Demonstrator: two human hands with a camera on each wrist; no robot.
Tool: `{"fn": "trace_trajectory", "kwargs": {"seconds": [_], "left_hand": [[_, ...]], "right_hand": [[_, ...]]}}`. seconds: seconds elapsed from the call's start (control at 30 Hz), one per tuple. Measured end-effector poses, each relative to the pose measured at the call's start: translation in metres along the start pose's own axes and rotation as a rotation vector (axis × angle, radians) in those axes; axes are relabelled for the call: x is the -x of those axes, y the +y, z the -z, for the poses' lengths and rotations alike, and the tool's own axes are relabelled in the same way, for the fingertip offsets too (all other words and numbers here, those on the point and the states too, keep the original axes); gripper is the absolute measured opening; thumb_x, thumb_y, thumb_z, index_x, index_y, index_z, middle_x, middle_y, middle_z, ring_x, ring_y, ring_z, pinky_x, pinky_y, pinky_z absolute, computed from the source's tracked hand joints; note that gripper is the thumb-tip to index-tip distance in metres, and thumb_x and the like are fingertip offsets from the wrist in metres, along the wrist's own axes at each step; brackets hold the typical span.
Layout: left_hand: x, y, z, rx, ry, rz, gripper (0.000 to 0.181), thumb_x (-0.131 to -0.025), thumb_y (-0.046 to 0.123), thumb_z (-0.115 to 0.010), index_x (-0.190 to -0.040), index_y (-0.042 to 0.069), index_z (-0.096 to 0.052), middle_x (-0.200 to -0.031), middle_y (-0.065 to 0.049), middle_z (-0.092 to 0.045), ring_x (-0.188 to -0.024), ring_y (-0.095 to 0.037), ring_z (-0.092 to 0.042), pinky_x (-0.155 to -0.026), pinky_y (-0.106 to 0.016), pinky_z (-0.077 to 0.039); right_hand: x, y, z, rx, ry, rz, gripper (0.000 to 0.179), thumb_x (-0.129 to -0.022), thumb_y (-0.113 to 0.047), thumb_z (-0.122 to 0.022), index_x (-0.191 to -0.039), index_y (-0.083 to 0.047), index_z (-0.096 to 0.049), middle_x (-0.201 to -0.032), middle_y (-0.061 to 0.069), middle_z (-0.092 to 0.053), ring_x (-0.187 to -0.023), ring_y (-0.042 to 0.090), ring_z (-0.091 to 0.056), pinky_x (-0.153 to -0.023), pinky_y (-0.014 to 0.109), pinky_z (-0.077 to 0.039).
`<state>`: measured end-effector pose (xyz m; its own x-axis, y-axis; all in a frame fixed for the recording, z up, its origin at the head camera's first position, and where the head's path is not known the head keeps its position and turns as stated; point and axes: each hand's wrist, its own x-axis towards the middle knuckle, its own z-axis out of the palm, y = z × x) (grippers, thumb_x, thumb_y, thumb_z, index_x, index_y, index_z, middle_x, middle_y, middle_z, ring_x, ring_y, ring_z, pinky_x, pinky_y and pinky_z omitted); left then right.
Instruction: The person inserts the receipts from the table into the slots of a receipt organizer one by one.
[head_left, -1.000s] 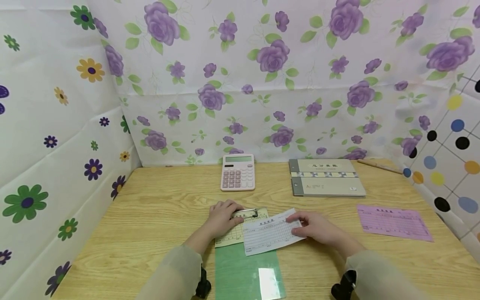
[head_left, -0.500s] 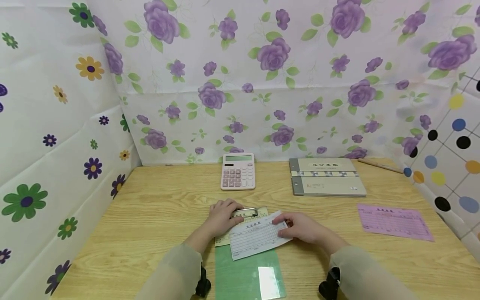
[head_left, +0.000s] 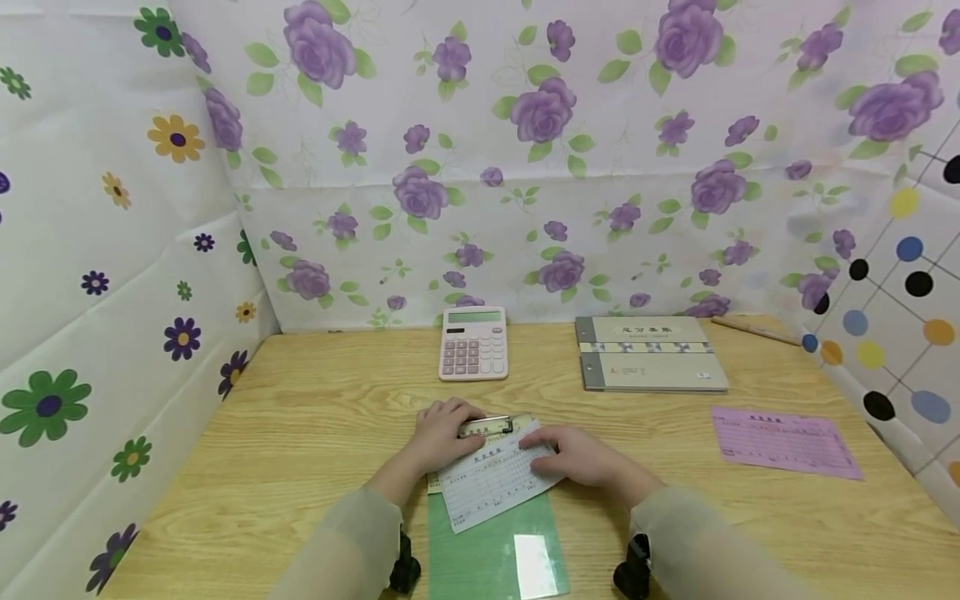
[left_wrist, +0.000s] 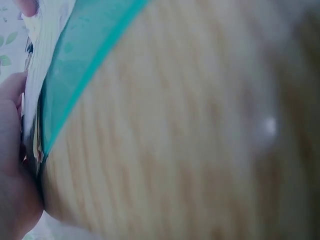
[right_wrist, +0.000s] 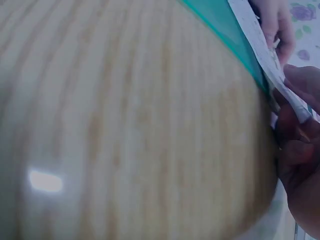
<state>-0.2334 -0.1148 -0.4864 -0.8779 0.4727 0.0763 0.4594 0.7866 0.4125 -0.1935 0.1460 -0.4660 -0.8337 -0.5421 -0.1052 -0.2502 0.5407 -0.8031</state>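
A green see-through clipboard [head_left: 491,550] lies on the table, its metal clip [head_left: 487,426] at the far end. My left hand [head_left: 442,437] grips the clipboard at the clip's left end, index finger and thumb either side of it. My right hand [head_left: 577,458] pinches the right edge of a white printed form [head_left: 495,483], thumb and fingers on opposite faces in the right wrist view. That form lies slanted over a yellowish form [head_left: 435,482], which is mostly covered. The left wrist view shows the left hand [left_wrist: 15,160] close against the clipboard's edge.
A pink calculator [head_left: 474,343] stands behind the clipboard near the floral cloth. To its right lie a grey and beige ledger [head_left: 652,367] and a thin brown stick-like pen [head_left: 756,330]. A pink form [head_left: 783,442] lies at the right on the wooden table [head_left: 315,400].
My right hand has moved left, carrying the white form further over the yellowish one and the clipboard. My left hand has stayed at the clip.
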Motion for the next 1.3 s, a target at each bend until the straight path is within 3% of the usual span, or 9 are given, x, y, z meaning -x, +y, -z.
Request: {"fn": "trace_trajectory", "kwargs": {"seconds": [0.53,0.7,0.93,1.13,1.3], "left_hand": [[0.0,0.006,0.0,-0.013,0.007,0.053,0.034,-0.088,0.042,-0.061,-0.117,0.025,-0.06,-0.12,0.005,-0.053,-0.106,-0.019,-0.044,-0.093,-0.046,-0.026],[-0.003,0.008,-0.001,-0.098,0.015,0.02,0.033,-0.088,0.042,-0.061,-0.116,0.023,-0.061,-0.116,0.006,-0.055,-0.109,-0.019,-0.046,-0.094,-0.047,-0.025],[-0.003,0.015,0.007,-0.153,-0.011,-0.025,0.03,-0.092,0.037,-0.058,-0.113,0.017,-0.064,-0.111,0.002,-0.057,-0.106,-0.021,-0.05,-0.096,-0.049,-0.025],[-0.002,0.017,0.014,-0.165,-0.041,-0.039,0.028,-0.093,0.037,-0.058,-0.112,0.017,-0.065,-0.108,0.003,-0.058,-0.104,-0.018,-0.052,-0.094,-0.047,-0.025],[-0.004,0.02,0.017,-0.157,-0.043,-0.054,0.028,-0.093,0.035,-0.058,-0.113,0.016,-0.065,-0.11,0.002,-0.058,-0.105,-0.02,-0.051,-0.095,-0.048,-0.025]], "right_hand": [[-0.006,0.001,-0.015,0.116,0.112,-0.005,0.026,-0.088,-0.018,-0.065,-0.113,-0.013,-0.065,-0.119,0.005,-0.059,-0.116,0.027,-0.05,-0.097,0.048,-0.036],[-0.006,-0.002,-0.021,0.213,0.173,-0.014,0.023,-0.086,-0.024,-0.067,-0.108,-0.016,-0.067,-0.115,0.004,-0.06,-0.111,0.026,-0.054,-0.093,0.047,-0.039],[-0.007,-0.005,-0.033,0.419,0.243,-0.063,0.028,-0.083,-0.039,-0.07,-0.106,-0.023,-0.066,-0.109,0.002,-0.058,-0.091,0.02,-0.058,-0.074,0.044,-0.045],[-0.012,-0.012,-0.036,0.432,0.244,-0.127,0.047,-0.081,-0.044,-0.071,-0.116,-0.017,-0.056,-0.109,0.005,-0.058,-0.09,0.021,-0.058,-0.073,0.043,-0.046],[-0.016,-0.018,-0.035,0.45,0.263,-0.187,0.048,-0.079,-0.048,-0.071,-0.114,-0.017,-0.057,-0.104,0.005,-0.057,-0.08,0.02,-0.055,-0.068,0.041,-0.045]]}}
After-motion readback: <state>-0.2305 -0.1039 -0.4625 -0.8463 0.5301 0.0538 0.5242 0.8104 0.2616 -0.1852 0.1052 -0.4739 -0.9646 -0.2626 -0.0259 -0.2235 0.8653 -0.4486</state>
